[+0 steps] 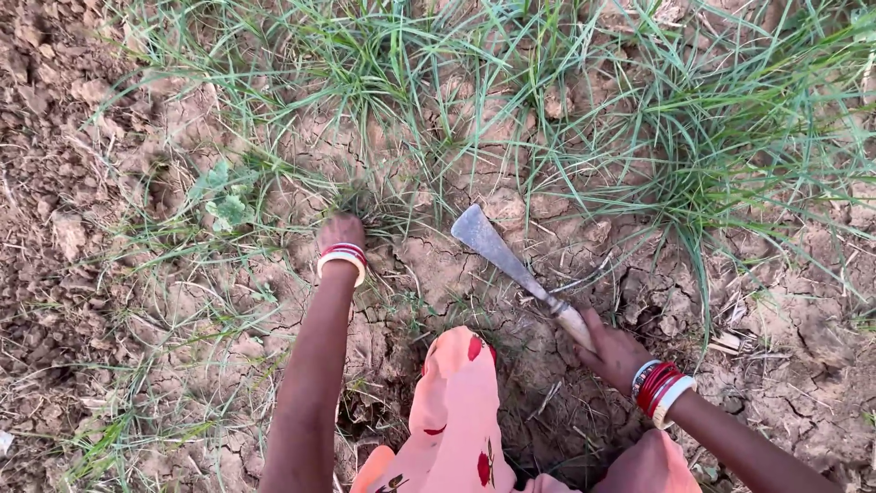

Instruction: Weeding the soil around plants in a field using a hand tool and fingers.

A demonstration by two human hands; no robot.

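Grass tuft (370, 196) is gripped at its base by the left hand (340, 231), fingers closed, while the right hand (613, 351) clasps a hand hoe (511, 265) angled toward its roots.

This is an outdoor place, a field or a garden plot, not a room. The ground (803, 347) is dry, cracked brown earth, with loose clods (55, 155) on the left side. Tufts of long green grass (693, 137) grow across the upper part, and a small broad-leaved weed (224, 205) stands among them. Dry straw lies scattered on the soil in daylight.
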